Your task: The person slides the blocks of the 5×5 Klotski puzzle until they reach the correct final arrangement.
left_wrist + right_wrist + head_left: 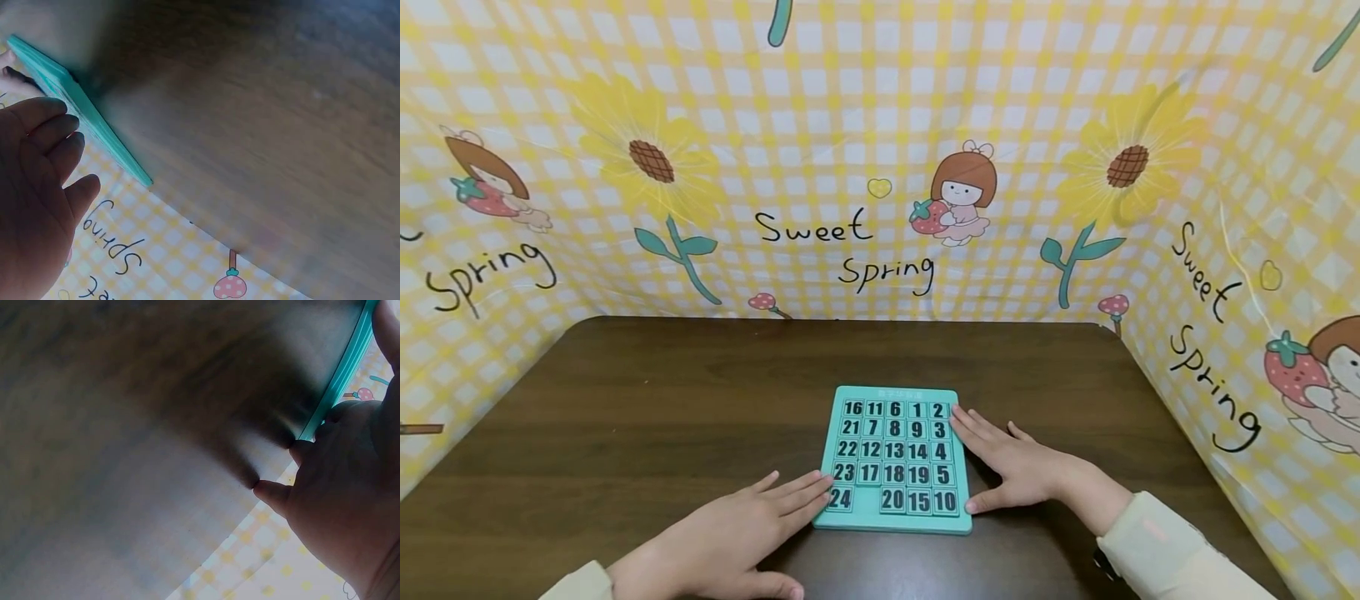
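Note:
A turquoise number slide puzzle (pixel 895 524) lies flat on the brown table, its black-numbered tiles in rows and one gap in the bottom row between 24 and 20. Straight fingertips of my left hand (pixel 730 529) touch the puzzle's lower left edge, with the thumb apart on the table side. At the right edge, my right hand (pixel 1026 468) touches near tiles 2 and 3 with extended fingers, while its thumb meets the lower right corner. The left wrist view shows the left hand (pixel 37 169) beside the puzzle's thin side (pixel 103 128); the right wrist view shows the right hand (pixel 340 481) against the opposite side.
The dark wooden table (pixel 662 392) extends around the puzzle. A yellow checked cloth (pixel 820 125) with flowers, cartoon figures and "Sweet Spring" lettering stands behind the table and along both sides. A light sleeve (pixel 1172 542) covers the right forearm, with something dark at the cuff.

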### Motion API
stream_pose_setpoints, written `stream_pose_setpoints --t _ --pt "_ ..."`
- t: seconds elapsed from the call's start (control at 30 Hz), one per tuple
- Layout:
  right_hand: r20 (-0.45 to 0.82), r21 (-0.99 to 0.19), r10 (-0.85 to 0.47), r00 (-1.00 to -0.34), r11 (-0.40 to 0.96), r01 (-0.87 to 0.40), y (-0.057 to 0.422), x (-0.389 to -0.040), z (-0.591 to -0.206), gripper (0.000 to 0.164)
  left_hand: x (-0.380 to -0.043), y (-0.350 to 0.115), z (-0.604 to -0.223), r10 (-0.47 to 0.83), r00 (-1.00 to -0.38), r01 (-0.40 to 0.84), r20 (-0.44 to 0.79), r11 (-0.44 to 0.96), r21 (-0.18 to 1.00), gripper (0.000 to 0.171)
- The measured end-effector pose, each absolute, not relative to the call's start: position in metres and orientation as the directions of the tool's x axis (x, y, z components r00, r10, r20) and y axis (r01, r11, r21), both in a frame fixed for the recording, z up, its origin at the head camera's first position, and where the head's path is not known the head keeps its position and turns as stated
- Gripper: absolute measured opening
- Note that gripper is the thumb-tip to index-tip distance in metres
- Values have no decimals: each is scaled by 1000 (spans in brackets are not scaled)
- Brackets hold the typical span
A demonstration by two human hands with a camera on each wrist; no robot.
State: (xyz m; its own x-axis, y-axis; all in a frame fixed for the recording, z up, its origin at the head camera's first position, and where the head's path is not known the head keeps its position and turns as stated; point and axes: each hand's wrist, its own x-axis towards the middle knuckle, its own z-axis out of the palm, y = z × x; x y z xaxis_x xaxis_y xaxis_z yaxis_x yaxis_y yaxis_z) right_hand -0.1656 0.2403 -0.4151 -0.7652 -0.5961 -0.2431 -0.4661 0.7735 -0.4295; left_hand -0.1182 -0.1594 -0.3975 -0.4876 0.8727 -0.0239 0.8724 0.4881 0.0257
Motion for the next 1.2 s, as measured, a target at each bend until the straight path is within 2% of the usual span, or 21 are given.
stream_pose_setpoints --t 0.23,0.57,0.9,1.2 --pt "-246 -431 -592 -767 776 -461 240 -165 -414 112 -118 -160 -405 893 -449 893 31 450 -23 84" --pt "-244 -436 -598 -764 771 -464 240 -165 -415 111 -121 -147 -406 905 -424 905 25 425 -9 84" --pt "-248 -428 -591 -767 777 -461 240 -165 -415 111 -123 -137 -407 922 -385 921 32 386 -46 83" --pt "-246 -433 -598 -763 772 -465 240 -165 -416 111 -138 -137 -401 881 -471 880 -48 473 52 91"
